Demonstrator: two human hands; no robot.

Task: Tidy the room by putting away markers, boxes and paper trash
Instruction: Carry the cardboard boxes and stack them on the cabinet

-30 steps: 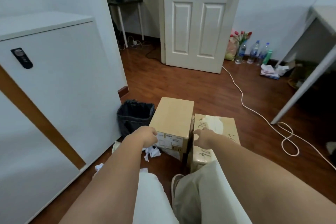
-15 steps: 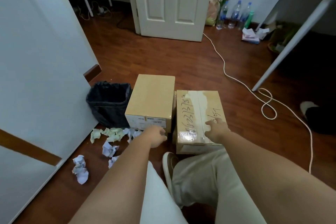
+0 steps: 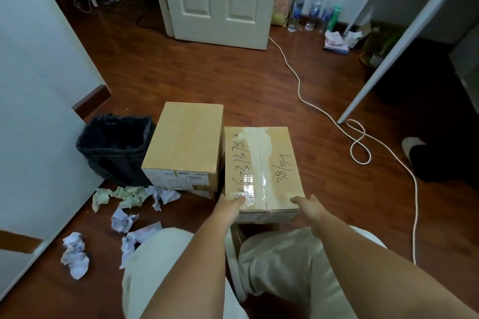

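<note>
Biggest risk imo: the taped box sits tight against the plain box, so lifting it could drag or tip that one into the trash bin. The grip's only at the near edge too, so it might slip. Left hand and right hand both hold the near top corners, box on the floor just ahead of the knees. Crumpled paper is scattered off to the left.

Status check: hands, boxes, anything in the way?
Left hand and right hand grip taped box near edge. Plain box alongside. Crumpled paper on floor.
</note>
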